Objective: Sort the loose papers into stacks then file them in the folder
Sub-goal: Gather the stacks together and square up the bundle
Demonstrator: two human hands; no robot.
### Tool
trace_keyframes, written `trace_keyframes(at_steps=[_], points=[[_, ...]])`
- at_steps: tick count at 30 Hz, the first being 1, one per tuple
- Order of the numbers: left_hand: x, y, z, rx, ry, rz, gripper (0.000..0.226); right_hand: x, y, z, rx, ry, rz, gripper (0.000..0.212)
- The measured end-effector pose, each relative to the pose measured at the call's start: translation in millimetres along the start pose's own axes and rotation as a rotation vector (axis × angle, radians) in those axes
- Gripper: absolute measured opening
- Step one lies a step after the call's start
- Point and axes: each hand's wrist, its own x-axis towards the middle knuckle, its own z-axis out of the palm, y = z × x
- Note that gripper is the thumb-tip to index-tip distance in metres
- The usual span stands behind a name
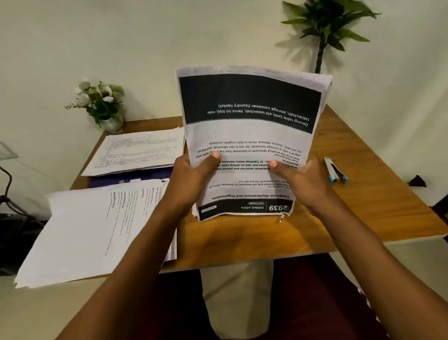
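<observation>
I hold a bundle of printed papers (252, 132) upright, its lower edge standing on the wooden table (246, 238). The top sheet is upside down, with a black band and the number 2939. My left hand (192, 179) grips the bundle's left edge, thumb on the front. My right hand (303, 179) grips the right edge the same way. A second stack of papers (137, 151) lies at the back left on a dark blue folder (130, 176). A third stack (92, 232) lies at the front left, overhanging the table's edge.
A stapler (334, 170) with a blue tip lies to the right of my right hand. A small pot of white flowers (102, 103) stands at the back left corner. A tall green plant (327, 24) rises behind the table. A black cable (2, 174) hangs at the left wall.
</observation>
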Motion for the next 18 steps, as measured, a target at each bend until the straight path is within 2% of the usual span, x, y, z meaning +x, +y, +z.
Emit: trace_keyframes(at_steps=[2,4,6,9,14,18], points=[[-6.5,-9.7,3.3,-0.013,0.034,-0.032,0.041,-5.1,7.3,-0.3,-0.041,-0.019,0.02,0.017],[-14.0,-18.5,6.1,-0.031,0.076,-0.055,0.054,-10.2,17.2,0.2,-0.086,-0.023,0.074,0.004],[-18.8,-21.0,7.5,-0.065,0.086,-0.052,0.058,-12.2,19.4,0.6,-0.078,-0.011,0.084,0.007],[-20.5,-18.6,4.2,-0.119,0.048,-0.006,0.051,-9.8,13.8,0.1,-0.03,0.0,0.035,0.013],[-27.2,-30.9,9.1,-0.094,0.086,-0.072,0.055,-16.7,24.5,7.8,-0.029,-0.037,0.048,0.016],[-29.2,-37.2,7.0,-0.094,0.092,-0.028,0.051,-18.9,22.2,8.6,0.016,-0.055,0.013,0.036]])
